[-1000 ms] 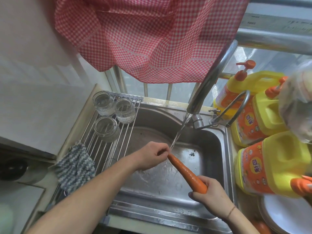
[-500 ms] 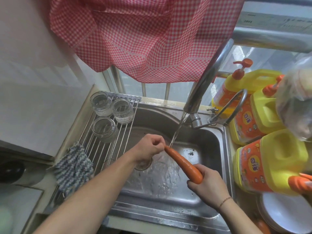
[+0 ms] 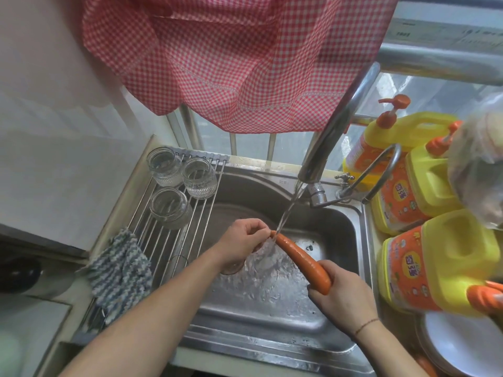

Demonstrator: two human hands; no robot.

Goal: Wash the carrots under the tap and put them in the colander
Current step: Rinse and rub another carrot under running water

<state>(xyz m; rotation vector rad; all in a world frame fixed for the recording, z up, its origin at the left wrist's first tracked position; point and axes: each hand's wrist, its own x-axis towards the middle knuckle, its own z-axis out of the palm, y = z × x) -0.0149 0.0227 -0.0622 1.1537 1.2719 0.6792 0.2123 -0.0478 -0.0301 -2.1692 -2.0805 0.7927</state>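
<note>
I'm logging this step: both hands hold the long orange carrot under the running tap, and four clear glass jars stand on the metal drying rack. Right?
Not quite. The head view shows three clear glass jars on the metal drying rack, not four. The rest stands: the left hand and right hand hold the long orange carrot under the running tap.

Steel sink (image 3: pixel 351 229) is set into the tabletop (image 3: pixel 32 330). A roll-up wire rack (image 3: pixel 168 235) spans the sink's left side: three clear glass jars (image 3: pixel 187 175) clustered at the far end, a knitted blue-grey cloth (image 3: pixel 119 273) draped over the near-left edge. Right of the sink, on the tabletop: three yellow detergent jugs (image 3: pixel 435 268) with orange labels, packed together. Near-right corner: a stack of white plates (image 3: pixel 462 346), just beside the nearest jug.
</note>
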